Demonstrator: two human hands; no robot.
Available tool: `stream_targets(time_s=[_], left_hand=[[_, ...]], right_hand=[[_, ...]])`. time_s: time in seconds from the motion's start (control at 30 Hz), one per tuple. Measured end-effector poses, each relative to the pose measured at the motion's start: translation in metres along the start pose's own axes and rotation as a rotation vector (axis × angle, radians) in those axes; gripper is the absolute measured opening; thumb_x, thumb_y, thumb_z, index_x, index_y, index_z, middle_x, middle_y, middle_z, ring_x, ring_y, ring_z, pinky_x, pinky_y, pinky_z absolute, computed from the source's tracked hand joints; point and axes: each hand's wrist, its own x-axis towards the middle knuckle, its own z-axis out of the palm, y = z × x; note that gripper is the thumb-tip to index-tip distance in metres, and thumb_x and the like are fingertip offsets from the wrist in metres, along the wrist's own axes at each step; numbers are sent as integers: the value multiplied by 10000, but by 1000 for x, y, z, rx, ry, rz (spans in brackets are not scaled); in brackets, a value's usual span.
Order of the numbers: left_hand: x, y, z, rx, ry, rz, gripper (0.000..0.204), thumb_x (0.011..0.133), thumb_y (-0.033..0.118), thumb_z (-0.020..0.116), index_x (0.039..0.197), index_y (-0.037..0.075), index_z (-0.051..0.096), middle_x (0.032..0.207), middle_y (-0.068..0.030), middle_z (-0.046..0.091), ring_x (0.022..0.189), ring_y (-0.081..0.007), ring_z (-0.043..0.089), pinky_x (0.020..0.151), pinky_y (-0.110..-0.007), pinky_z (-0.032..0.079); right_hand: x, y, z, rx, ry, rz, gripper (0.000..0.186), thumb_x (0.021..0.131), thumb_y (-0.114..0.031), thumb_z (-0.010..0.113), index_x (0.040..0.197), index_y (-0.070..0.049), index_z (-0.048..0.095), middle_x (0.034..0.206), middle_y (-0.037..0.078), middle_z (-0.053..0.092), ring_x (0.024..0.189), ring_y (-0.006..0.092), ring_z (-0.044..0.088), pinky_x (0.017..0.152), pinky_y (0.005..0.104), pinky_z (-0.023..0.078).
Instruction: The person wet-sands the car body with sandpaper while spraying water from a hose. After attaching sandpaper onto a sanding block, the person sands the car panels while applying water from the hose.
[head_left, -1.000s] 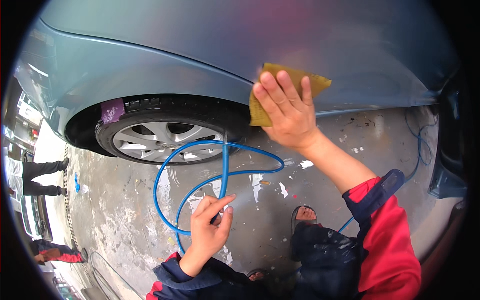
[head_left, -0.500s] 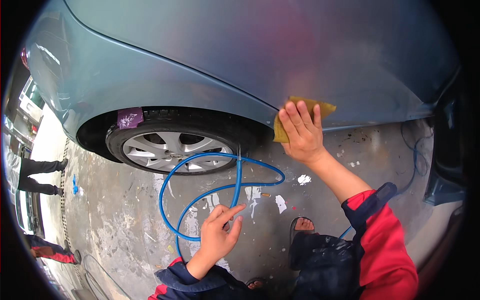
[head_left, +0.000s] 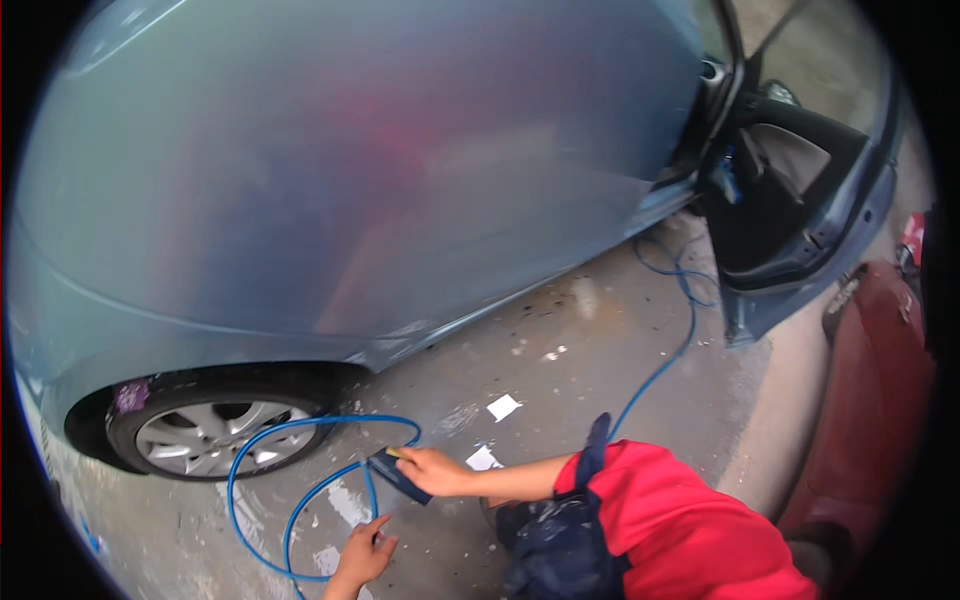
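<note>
The right hand [head_left: 436, 471], its forearm angling in from 5 o'clock, closes its grip on a dark, flat sheet [head_left: 398, 477] with a yellowish edge, at 7 o'clock. Below, the left hand [head_left: 364, 558] half curls by a blue hose [head_left: 231, 487]; whether it holds that, I cannot tell. Grey, paint-flecked floor [head_left: 560, 410]; blue-grey car [head_left: 250, 230], door [head_left: 795, 165] open toward 2 o'clock.

Right hand [head_left: 432, 472] holds dark sheet [head_left: 403, 480]; left hand [head_left: 364, 556] seems to hold blue hose [head_left: 232, 488]

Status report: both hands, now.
Right hand gripping dark sheet, off car panel. Left hand at blue hose, grip unclear. Hose loops near both.
</note>
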Motion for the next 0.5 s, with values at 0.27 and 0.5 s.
stream_targets(time_s=[0.27,0.5], left_hand=[[35,-57,61,105,-11,-164,614,931,324,732,1498,122,611,1190,-228,692,1086,-406,703,963,-499,571],[118,-29,169,-86,104,-5,337,915,243,646,1111,-12,746,1046,-304,751,1026,-507,711,912,-596,558]], right_hand=[[2,20,14,239,-80,115,401,1101,-353,577,1338,-60,711,1126,226,785,1025,328,760,893,448,565],[-3,74,17,-8,-52,194,362,1069,-293,637,1311,-53,759,1041,170,815,947,201,758,867,395,598]])
